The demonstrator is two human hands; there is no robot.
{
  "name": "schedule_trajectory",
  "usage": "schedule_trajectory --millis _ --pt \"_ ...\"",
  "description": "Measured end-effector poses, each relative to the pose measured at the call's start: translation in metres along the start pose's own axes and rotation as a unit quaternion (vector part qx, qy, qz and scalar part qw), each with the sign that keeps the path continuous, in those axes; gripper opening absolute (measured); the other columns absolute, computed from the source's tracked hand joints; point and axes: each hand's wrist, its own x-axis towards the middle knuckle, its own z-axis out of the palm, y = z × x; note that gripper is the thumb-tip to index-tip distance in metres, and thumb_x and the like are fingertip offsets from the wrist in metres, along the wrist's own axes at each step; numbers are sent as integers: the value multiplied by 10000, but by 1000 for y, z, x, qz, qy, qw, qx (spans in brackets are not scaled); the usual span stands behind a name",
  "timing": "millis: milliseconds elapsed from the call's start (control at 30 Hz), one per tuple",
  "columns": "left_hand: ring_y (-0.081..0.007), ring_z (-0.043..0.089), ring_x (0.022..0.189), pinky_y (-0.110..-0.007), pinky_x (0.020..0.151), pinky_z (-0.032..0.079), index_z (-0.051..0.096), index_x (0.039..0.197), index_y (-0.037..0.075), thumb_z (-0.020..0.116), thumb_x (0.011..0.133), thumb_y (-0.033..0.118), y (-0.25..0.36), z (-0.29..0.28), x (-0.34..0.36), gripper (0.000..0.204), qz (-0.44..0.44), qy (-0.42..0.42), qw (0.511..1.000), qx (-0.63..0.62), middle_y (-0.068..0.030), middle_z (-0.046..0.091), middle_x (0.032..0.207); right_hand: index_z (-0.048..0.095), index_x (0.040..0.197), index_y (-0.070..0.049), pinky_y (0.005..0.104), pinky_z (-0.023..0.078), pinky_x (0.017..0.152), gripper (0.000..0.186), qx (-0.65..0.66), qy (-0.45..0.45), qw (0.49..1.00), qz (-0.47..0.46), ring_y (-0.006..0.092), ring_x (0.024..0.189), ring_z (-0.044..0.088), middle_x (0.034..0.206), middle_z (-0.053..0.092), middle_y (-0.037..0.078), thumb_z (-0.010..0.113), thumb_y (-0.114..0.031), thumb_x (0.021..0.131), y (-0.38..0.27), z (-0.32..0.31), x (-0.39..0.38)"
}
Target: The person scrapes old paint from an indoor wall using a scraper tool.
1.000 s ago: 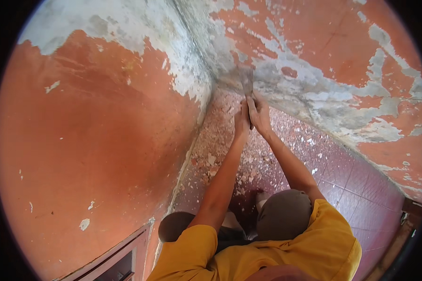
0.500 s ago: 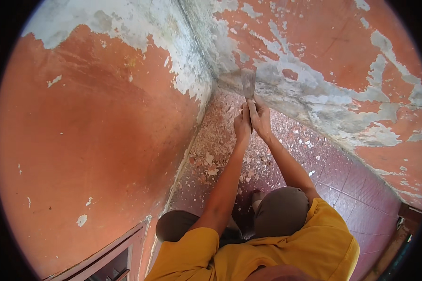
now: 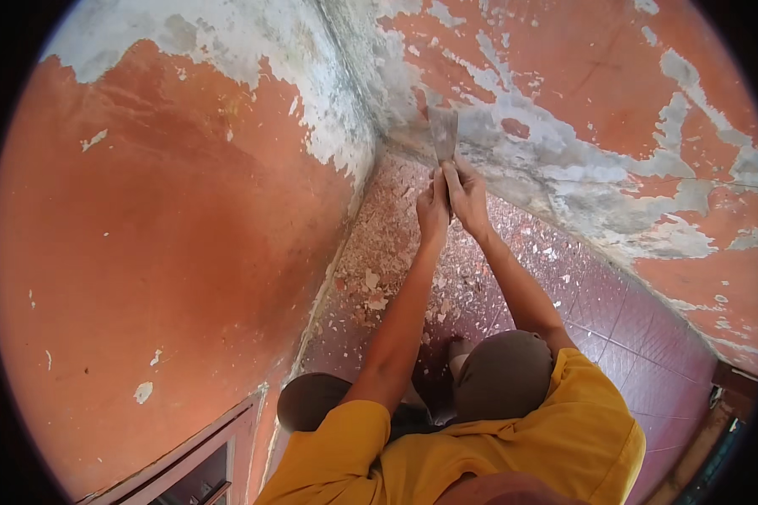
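Both my arms reach forward to a paint scraper (image 3: 444,135) with a broad flat metal blade. The blade points away from me and lies at the bare grey lower part of the right wall (image 3: 556,151), close to the corner. My left hand (image 3: 433,210) is closed round the lower handle. Beside it my right hand (image 3: 468,199) also grips the handle, its thumb stretched along it toward the blade. Most of the handle is hidden by my fingers. Orange paint on this wall is broken by patches of bare plaster.
Paint flakes and crumbs (image 3: 379,261) lie thick on the reddish tiled floor (image 3: 648,362) below my hands. The orange left wall (image 3: 160,244) meets the right one at the corner. A wooden frame (image 3: 227,446) stands low at left. My bent knees (image 3: 505,374) are beneath my arms.
Both hands and the scraper have shifted slightly up and away from me along the wall. The grip looks the same. The whole view has moved a little.
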Motion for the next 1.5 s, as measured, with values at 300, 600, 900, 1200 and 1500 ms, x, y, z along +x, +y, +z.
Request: schedule_trajectory --millis 300,600,900,1200,1500 --pt "-97 450 474 -275 440 311 594 616 -21 472 875 599 8 -1 -7 683 -21 33 998 52 -19 490 498 572 1088 14 247 419 581 279 17 28 999 -26 78 652 484 720 556 9 470 -209 955 -6 6 -2" --pt "-92 427 457 -282 440 304 607 613 -17 461 891 577 30 11 -11 672 16 32 997 63 -18 501 489 585 916 27 247 424 577 246 30 39 998 -40 70 650 493 704 563 13 483 -195 952 -25 4 11" --pt "-105 445 501 -312 467 332 581 614 -41 479 912 511 35 16 -21 636 23 72 996 51 -17 479 501 579 1124 4 239 426 588 241 68 25 997 -21 69 672 505 745 569 1 481 -125 945 -50 9 6" --pt "-73 421 527 -269 475 332 629 725 -48 461 939 462 45 33 -27 579 97 126 983 94 7 500 543 581 1104 14 228 424 581 250 65 65 995 -48 62 657 495 729 559 -6 480 -153 948 -54 7 6" --pt "-121 438 504 -339 488 357 612 674 -57 444 913 544 41 36 -39 668 85 158 973 145 -82 468 488 551 1176 -6 233 420 597 280 -2 51 996 -77 65 667 485 731 541 2 471 -147 947 -59 3 -2"
